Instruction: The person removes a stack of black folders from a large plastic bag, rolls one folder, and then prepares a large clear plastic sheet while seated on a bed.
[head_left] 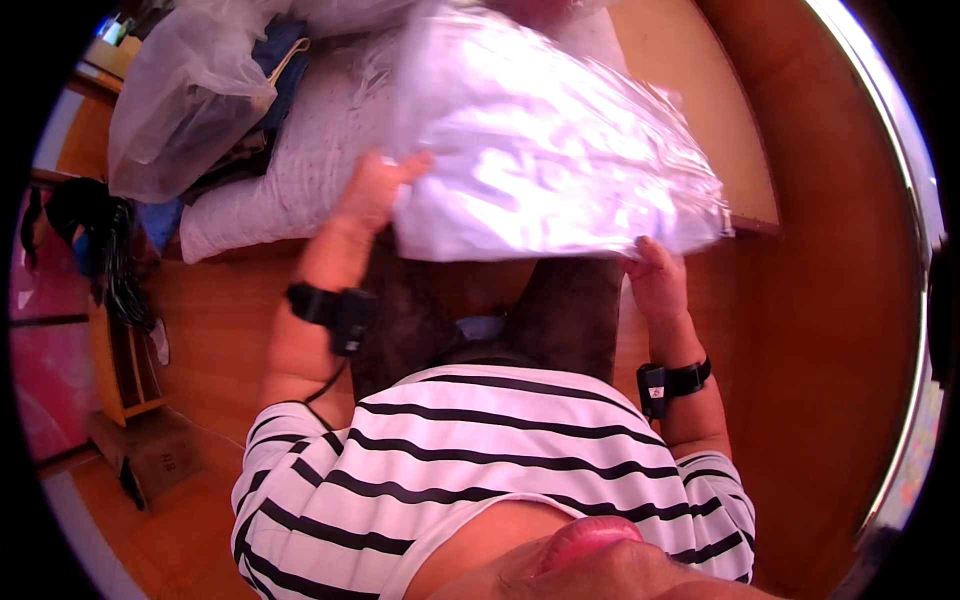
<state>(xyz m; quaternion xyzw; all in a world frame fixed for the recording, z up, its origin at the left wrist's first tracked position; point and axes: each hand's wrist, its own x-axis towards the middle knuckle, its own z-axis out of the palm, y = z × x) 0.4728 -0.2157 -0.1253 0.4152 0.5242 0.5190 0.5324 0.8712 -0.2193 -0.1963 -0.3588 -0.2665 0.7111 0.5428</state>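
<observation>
In front of me I hold a large whitish, shiny bundle (540, 150) that looks like something soft in a clear plastic bag. Its far part is blurred and bright with glare. My left hand (378, 187) grips its left edge, the thumb on top and the fingers partly behind it. At the near right corner my right hand (657, 275) pinches the edge between thumb and fingers. The bundle is held over the edge of a bed-like surface, above my knees, and hides what lies beneath.
A white padded quilt (300, 190) lies on the bed at the left, with a filled translucent plastic bag (185, 110) on it. A tan board (700, 90) shows at the right. Dark bags (105, 250) hang at the left above a cardboard box (150, 455) on the wooden floor (225, 350).
</observation>
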